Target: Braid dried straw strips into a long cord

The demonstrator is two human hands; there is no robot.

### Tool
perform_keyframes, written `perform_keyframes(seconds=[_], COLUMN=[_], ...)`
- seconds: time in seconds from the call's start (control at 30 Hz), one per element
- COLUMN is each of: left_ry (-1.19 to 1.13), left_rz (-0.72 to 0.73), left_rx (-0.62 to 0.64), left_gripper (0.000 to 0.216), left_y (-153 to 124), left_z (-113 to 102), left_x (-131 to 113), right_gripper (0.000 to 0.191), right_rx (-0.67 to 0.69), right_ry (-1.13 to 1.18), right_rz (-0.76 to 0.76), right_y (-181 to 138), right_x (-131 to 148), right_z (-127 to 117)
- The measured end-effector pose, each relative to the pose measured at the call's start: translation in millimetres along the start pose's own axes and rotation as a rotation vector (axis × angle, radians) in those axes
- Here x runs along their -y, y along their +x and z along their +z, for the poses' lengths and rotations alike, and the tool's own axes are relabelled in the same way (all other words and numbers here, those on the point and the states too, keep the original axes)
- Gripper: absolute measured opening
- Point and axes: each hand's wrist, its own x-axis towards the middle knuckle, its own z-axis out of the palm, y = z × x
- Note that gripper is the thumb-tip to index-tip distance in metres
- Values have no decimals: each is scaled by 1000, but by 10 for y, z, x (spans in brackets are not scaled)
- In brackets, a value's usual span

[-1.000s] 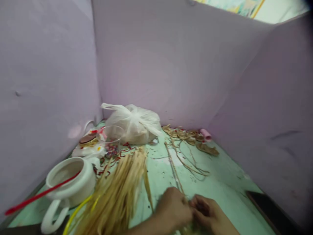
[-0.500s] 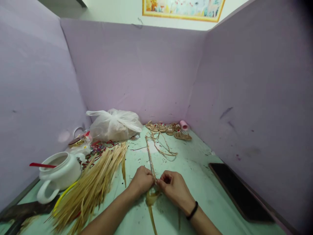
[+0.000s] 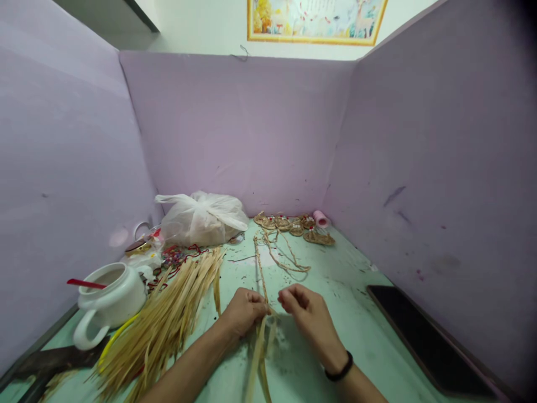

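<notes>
My left hand (image 3: 246,309) pinches a thin twisted straw cord (image 3: 260,268) where it meets its loose strands. The cord stretches away from me over the table. From the pinch, pale flat straw strands (image 3: 258,358) hang toward me, blurred in part. My right hand (image 3: 308,318), with a black band on its wrist, is just right of the cord and a small gap from my left hand. Its fingers are curled, thumb against forefinger; whether a thin strand is between them is too small to make out. A fan of dry straw strips (image 3: 168,319) lies left of my left forearm.
On the left stand a white pot (image 3: 113,296) with a red-handled utensil and a tied plastic bag (image 3: 203,218). Small woven straw pieces (image 3: 319,239) and a pink thread spool (image 3: 321,219) sit at the back. A dark flat device (image 3: 428,338) lies right. Purple panels (image 3: 235,129) enclose the table.
My right hand has come away from the cord and up to the right. The loose strands have swung and spread below my left hand, which keeps its pinch. The whole view has shifted slightly.
</notes>
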Motion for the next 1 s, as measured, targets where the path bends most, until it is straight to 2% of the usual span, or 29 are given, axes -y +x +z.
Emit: perform_keyframes(seconds=[0.03,0.1,0.17,0.2,0.3,0.37,0.47,0.53,0.6,0.7,0.87,1.0], left_ry=[-20,-54,-58,-50,-16,7,113,247,388,573,1044,1242], left_rz=[3,17,42,49,64,71,30,-20,-33,42,164,214], left_rx=[11,23,25,25,16,12,2,-18,-64,-167,-333,-281], left_gripper=[14,17,19,19,18,17,13,15,18,18,26,26], left_y=[-10,-38,-62,-68,-63,-52,-48,-56,-74,-137,-386,-532], left_z=[3,14,18,16,5,-1,-17,-41,-65,-54,154,314], left_x=[-16,-52,-74,-75,-43,-14,-1,-21,-55,-109,-148,-105], right_gripper=[20,16,11,8,6,4,11,14,14,11,3,1], right_rx=[19,203,359,382,307,273,272,282,291,300,230,192], right_ry=[141,378,436,399,234,144,4,-27,15,133,287,324], right_rz=[94,300,427,453,433,327,176,181,217,256,319,309], right_y=[42,107,146,158,188,211,236,237,225,197,169,154], right_x=[34,94,118,111,16,-80,-195,-229,-234,-218,-211,-219], right_z=[-7,17,74,106,176,190,178,165,158,168,227,261])
